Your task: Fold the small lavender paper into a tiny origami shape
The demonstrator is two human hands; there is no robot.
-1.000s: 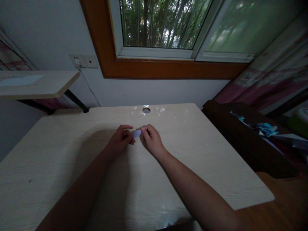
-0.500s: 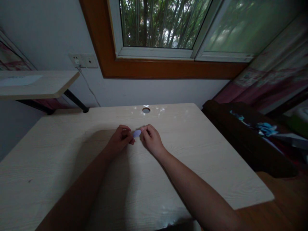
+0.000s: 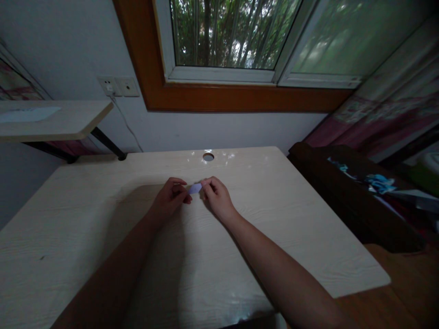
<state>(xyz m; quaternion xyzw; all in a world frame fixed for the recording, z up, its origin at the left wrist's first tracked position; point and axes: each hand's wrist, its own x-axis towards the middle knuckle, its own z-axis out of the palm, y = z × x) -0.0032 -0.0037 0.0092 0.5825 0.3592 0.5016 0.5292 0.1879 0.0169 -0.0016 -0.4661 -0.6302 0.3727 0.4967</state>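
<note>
A small pale purple piece, which looks like folded paper (image 3: 195,188), is stretched between my two hands over the desk. My left hand (image 3: 171,196) pinches its left end, with the other fingers curled loosely around. At the right end, the thumb and forefinger of my right hand (image 3: 216,194) are closed on it. The fingers cover both ends of the piece, so its full shape is hidden.
The light wooden desk (image 3: 274,228) has a round cable hole (image 3: 208,157) near its back edge. A raised shelf (image 3: 68,123) with a paper sheet stands at the left. Dark furniture (image 3: 343,196) holding blue items is beyond the right edge.
My hands stay almost in the same place. The purple piece has turned slightly, and a little more of it shows between the fingers.
</note>
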